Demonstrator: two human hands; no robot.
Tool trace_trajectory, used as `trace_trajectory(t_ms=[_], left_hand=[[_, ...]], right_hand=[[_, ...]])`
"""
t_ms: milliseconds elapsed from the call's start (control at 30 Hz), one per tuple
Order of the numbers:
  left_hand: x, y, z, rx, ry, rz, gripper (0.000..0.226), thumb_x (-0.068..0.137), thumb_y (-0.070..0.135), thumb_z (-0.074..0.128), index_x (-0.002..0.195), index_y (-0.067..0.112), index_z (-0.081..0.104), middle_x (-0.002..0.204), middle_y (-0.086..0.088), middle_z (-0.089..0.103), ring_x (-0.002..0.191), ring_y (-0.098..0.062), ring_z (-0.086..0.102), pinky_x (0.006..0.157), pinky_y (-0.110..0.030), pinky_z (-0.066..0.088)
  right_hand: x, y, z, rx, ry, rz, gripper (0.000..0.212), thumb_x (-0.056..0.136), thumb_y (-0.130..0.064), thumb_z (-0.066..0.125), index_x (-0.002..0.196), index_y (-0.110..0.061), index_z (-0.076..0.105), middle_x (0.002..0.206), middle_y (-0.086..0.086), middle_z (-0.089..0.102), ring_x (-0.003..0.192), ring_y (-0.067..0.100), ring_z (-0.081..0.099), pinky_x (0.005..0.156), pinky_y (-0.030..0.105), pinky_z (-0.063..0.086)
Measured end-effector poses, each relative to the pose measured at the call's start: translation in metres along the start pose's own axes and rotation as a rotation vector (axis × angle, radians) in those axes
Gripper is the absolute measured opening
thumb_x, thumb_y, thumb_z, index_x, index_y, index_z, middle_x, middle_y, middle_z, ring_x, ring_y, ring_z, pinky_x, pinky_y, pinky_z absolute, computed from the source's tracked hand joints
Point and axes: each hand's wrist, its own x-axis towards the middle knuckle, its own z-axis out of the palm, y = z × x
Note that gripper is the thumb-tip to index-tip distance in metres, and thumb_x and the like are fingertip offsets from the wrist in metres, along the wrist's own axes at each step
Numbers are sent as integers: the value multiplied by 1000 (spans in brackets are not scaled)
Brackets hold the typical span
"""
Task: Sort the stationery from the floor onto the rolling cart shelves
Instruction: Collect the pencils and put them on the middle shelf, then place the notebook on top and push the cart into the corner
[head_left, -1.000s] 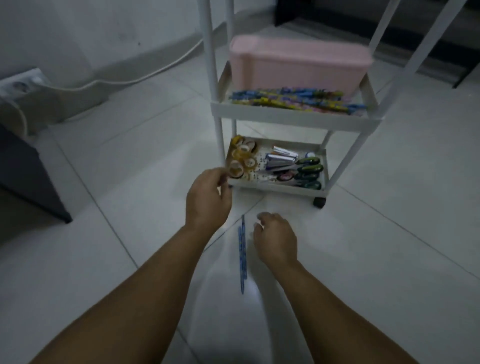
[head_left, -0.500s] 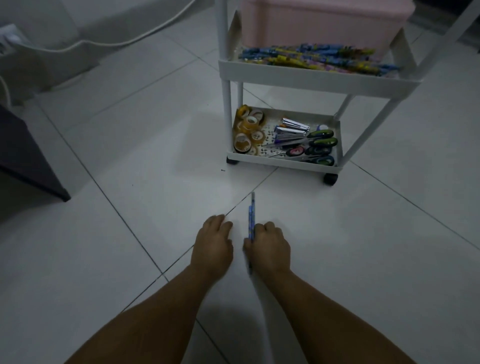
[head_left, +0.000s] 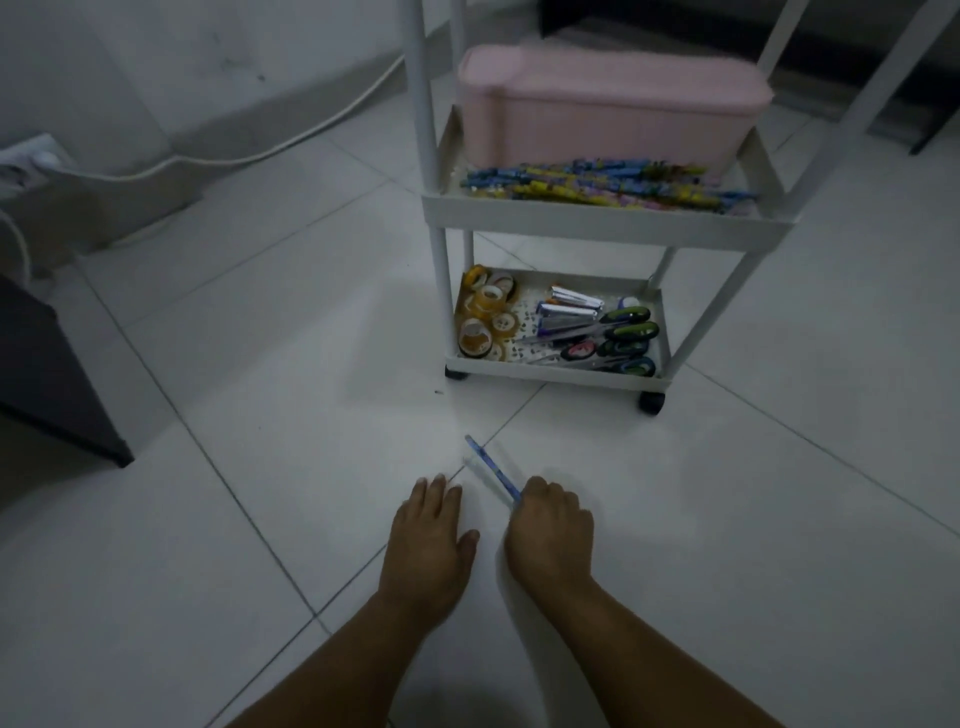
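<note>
From the head view I look down on a dim white tiled floor (head_left: 260, 415), with a white cable (head_left: 260, 150) running along the wall at the back left and a dark piece of furniture (head_left: 47, 384) at the left edge. The white rolling cart (head_left: 608, 221) stands ahead on black wheels. Its upper shelf carries a pink box (head_left: 608, 109) with a row of patterned pens (head_left: 602, 187) in front of it; its bottom shelf holds tape rolls (head_left: 485, 319), staplers (head_left: 569, 312) and scissors (head_left: 613, 343). My right hand (head_left: 550, 535) has its grip curled round a blue pen (head_left: 491, 467), which slants up and to the left just over the floor. My left hand (head_left: 428, 535) rests flat beside it, fingers straight, grip holding nothing.
</note>
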Motion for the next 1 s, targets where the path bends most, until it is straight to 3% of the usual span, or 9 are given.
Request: trace_trajectory(t_ms=[67, 233, 433, 567, 767, 1000], left_hand=[[11, 9, -13, -62, 74, -6, 66, 96, 45, 43, 152, 19, 20, 161, -2, 16, 149, -22, 9, 119, -36, 9], [48, 40, -65, -186, 394, 78, 60, 84, 20, 66, 140, 8, 46, 144, -11, 48, 135, -27, 41, 112, -31, 25], [77, 96, -153, -367, 752, 278, 53, 81, 10, 66, 131, 10, 49, 130, -6, 54, 121, -19, 44, 103, -25, 34], [93, 117, -207, -251, 859, 392, 51, 82, 16, 64, 131, 9, 51, 131, -8, 53, 121, -23, 44, 104, -31, 36], [123, 130, -242, 46, 699, 405, 59, 85, 33, 59, 138, 10, 46, 146, -12, 43, 135, -30, 37, 111, -43, 34], [136, 124, -232, 188, 602, 363, 69, 92, 55, 23, 141, 12, 43, 147, -13, 43, 139, -35, 32, 117, -50, 20]], right_hand=[[10, 5, -14, 5, 134, -29, 21, 69, -7, 74, 70, -16, 55, 59, 2, 55, 51, 22, 52, 50, 29, 34], [45, 5, -94, 48, 531, -96, 12, 83, -11, 66, 85, -18, 56, 74, 2, 57, 72, 26, 52, 64, 37, 32], [88, 0, -214, 65, 918, -223, 10, 87, -15, 62, 95, -19, 59, 89, 3, 60, 86, 28, 47, 70, 37, 25], [140, 8, -261, -76, 814, -293, 15, 87, -11, 54, 100, -14, 59, 95, 10, 65, 93, 33, 52, 79, 41, 32], [186, 10, -276, -241, 444, -370, 22, 88, -15, 55, 109, -20, 55, 102, 10, 62, 100, 33, 47, 77, 41, 31], [201, 8, -271, -201, 311, -358, 26, 95, -21, 52, 120, -26, 56, 114, 8, 59, 109, 32, 45, 82, 41, 33]])
